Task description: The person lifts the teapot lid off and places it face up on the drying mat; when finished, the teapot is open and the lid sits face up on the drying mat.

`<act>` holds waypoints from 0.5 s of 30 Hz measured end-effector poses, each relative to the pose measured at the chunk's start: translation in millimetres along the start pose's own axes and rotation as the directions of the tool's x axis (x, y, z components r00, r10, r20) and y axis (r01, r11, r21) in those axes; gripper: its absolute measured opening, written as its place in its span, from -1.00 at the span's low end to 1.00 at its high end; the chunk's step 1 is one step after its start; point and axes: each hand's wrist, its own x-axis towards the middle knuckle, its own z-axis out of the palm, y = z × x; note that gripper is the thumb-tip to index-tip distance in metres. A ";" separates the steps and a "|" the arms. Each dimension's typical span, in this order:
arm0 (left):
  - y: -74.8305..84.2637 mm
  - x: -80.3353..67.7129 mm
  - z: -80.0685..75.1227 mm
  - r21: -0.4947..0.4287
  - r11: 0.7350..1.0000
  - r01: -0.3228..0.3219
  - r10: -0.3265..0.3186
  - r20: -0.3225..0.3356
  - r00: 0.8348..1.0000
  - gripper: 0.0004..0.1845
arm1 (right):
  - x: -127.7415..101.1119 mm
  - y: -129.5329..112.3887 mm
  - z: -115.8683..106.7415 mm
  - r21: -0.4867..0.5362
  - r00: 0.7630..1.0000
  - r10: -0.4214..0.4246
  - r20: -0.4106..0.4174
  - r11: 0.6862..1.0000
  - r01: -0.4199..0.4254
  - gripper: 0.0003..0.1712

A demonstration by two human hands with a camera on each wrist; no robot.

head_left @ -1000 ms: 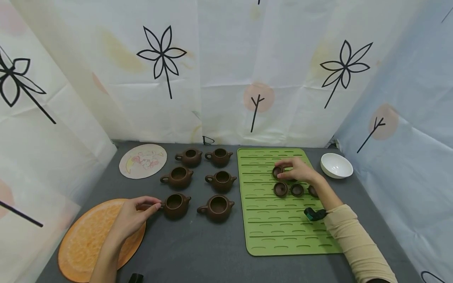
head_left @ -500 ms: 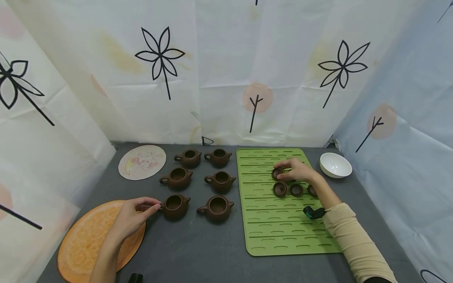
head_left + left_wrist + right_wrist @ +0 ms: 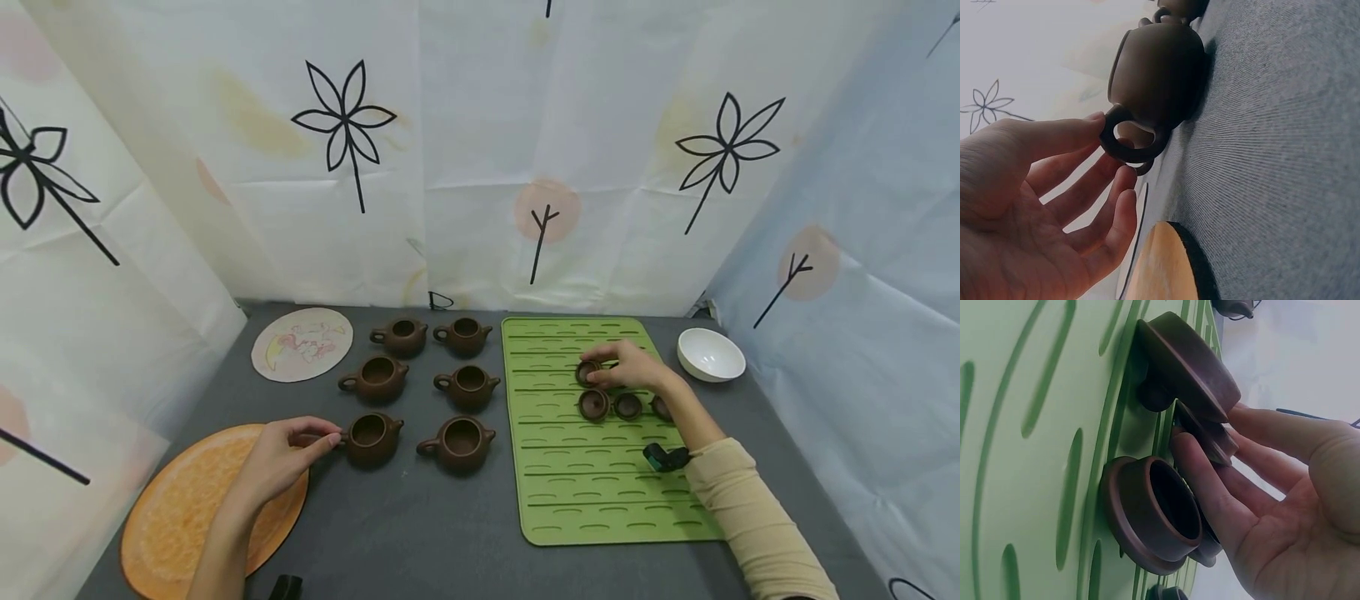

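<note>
My left hand pinches the handle of the front-left brown teapot between thumb and fingers; the pot is lidless and upright. In the left wrist view, the thumb lies against the handle. Over the green mat, my right hand grips a small brown teapot lid by its edge. In the right wrist view, that lid is partly hidden by the thumb and a larger upturned lid. Another upturned lid lies beside the thumb. Several lids form a row just nearer me.
Several other open teapots stand in two columns left of the ridged green mat. A white bowl sits at the far right. At left are a round orange placemat and a pale printed disc. Patterned cloth walls surround the table.
Both hands stay at the same teapot and lid. The head view shifts slightly; nothing else visibly moves.
</note>
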 end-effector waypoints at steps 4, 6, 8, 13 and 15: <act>-0.8 0.9 0.1 0.011 1.000 -0.004 0.004 0.003 1.000 -0.81 | -1.8 -0.9 0.4 0.006 1.000 -0.008 -0.007 1.000 0.008 -0.41; -0.9 1.3 0.2 0.022 1.000 -0.005 0.005 0.005 1.000 -0.81 | -3.3 -2.2 -0.5 0.009 1.000 -0.013 -0.006 1.000 0.013 -0.41; -0.7 2.1 -0.4 0.031 0.999 -0.006 0.006 0.006 1.000 -0.83 | -5.1 -4.2 -1.6 0.010 1.000 -0.011 -0.004 1.000 0.011 -0.41; 1.9 6.9 -5.2 0.049 0.996 -0.071 0.070 0.032 0.997 -0.84 | -10.7 -11.4 -6.8 -0.004 1.000 0.009 0.003 1.000 -0.009 -0.39; 4.5 9.8 -9.9 0.070 0.991 -0.111 0.109 0.042 0.993 -0.81 | -14.0 -15.1 -9.6 -0.022 1.000 0.020 -0.002 1.000 -0.020 -0.38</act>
